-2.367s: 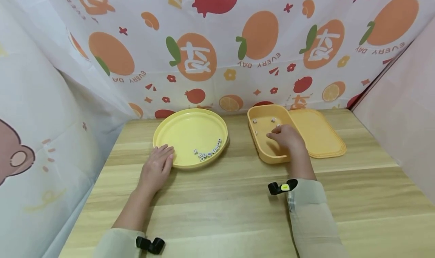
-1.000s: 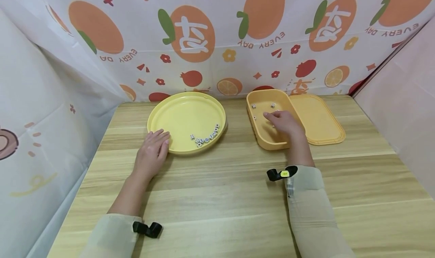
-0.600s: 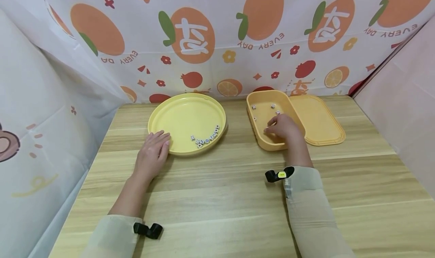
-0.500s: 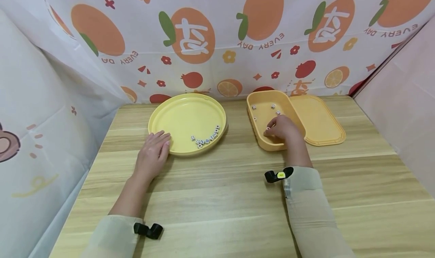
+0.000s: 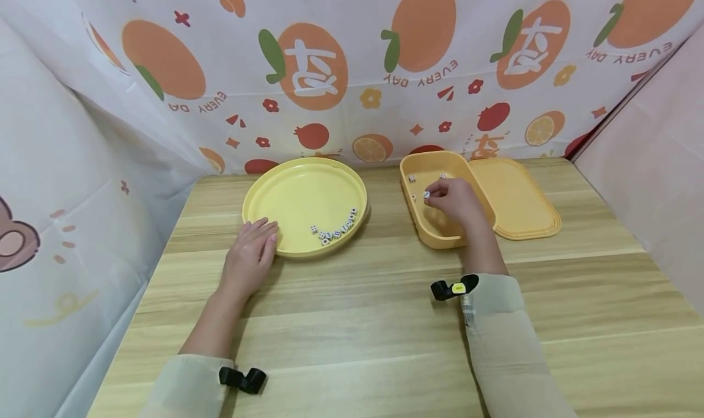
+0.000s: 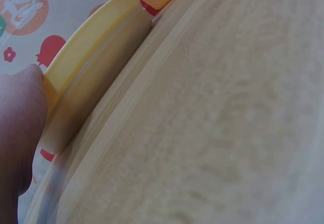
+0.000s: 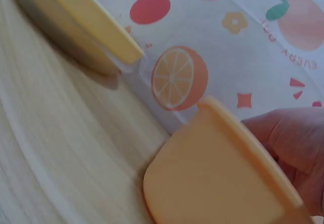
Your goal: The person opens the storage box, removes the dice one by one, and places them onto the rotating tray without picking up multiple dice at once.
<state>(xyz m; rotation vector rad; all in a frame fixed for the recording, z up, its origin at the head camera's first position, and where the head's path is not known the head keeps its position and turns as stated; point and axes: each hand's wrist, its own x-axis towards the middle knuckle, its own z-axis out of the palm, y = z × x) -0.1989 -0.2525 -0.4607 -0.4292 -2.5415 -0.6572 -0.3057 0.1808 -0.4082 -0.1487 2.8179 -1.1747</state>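
A: Right hand [image 5: 456, 201], right of centre in the head frame. What is it doing?

B: Thumb and fingertips pinch one white die [image 5: 426, 195], dark pips showing. Die is over the inside of the rectangular orange box [image 5: 436, 227]; cannot tell how high above its floor

A: Other dice in that box?

B: Three loose ones visible: far left corner, left wall, and one at the far side partly behind the hand

A: Left hand [image 5: 250, 259]?

B: Left of centre, fingers extended and relaxed, laid on the near left rim of the round yellow tray [image 5: 297, 198]; grasping nothing. Left wrist view puts that hand at the left edge of the frame, against the tray's side

A: Contents of the tray?

B: A cluster of white dice [image 5: 337, 234], strung in a curve along its lower right inner edge

A: Surroundings?

B: Flat orange lid [image 5: 519, 201] just right of the box, on a wood-grain table [image 5: 341, 332]. Fruit-print curtain [image 5: 385, 115] across the top of the frame. Right wrist view: box wall hides most of the fingers, pinch unclear from there
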